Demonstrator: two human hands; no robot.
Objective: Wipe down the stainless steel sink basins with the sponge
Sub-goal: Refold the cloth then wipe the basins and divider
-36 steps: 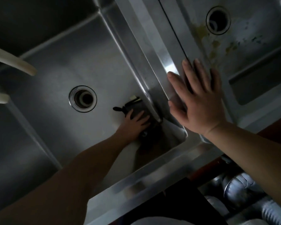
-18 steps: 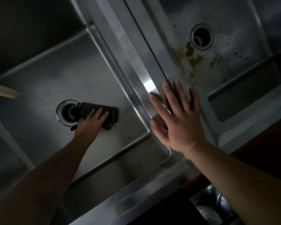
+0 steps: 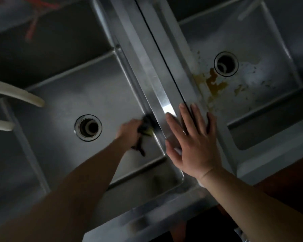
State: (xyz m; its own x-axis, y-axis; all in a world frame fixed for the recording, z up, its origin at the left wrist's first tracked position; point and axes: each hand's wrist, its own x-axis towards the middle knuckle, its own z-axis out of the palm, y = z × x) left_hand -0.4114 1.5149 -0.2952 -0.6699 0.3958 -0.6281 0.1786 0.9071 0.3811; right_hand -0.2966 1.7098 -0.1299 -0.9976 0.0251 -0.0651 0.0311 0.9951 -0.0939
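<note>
Head view shows the left hand (image 3: 129, 131) gripping the dark sponge (image 3: 146, 125), fingers curled round it, against the left basin (image 3: 63, 105) floor where it meets the right wall, likely scrubbing that seam. The right hand (image 3: 192, 144) lies flat, fingers spread, on the divider (image 3: 147, 67), seemingly bracing the lean; the stained right basin (image 3: 252, 95) appears unwiped.

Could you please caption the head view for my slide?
Left hand scrubs left basin with sponge; right hand rests on divider.
</note>
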